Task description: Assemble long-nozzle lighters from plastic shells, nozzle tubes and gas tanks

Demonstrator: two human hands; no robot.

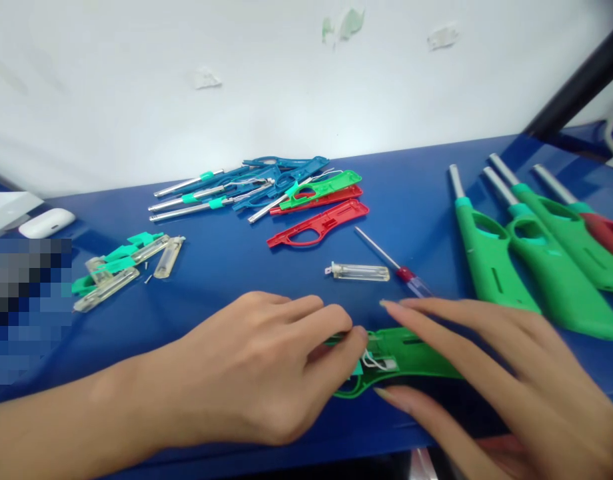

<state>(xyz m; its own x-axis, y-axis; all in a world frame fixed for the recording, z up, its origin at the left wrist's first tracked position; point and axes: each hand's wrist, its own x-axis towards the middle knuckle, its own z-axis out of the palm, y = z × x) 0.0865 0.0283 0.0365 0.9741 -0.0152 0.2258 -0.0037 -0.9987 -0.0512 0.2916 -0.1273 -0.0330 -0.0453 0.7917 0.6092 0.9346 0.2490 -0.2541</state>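
Casing work on a blue table (226, 250), head view. The left hand (281, 367) reaches in from the left, its grip closed: thumb and forefinger are pinched together over the near-left part of an opened green casing (426, 357). The casing lies at the front of the table, its interior facing up; a white wire (374, 361) loops beside the pinching fingertips, and part of the finger loop shows beneath them. The right hand (511, 367) has its grip open, thumb below the casing and fingers above; whether it touches the casing cannot be told.

Beyond the hands, a clear tank (361, 273) lies near a screwdriver (410, 279), whose red and clear handle points toward the right hand. Farther back, a red shell half (319, 223) lies in front of a heap of blue shell pieces (281, 181), metal tubes with teal collars, and a smaller green shell half (324, 190) overlapping another red one. At left, more clear tanks (106, 290) are grouped with teal parts (119, 253) and small screws (148, 279); a rounded white case (46, 223) sits behind them. At right, green lighters (486, 253) and a red-bodied one (609, 233) lie with their metal tubes toward the white wall (286, 87).
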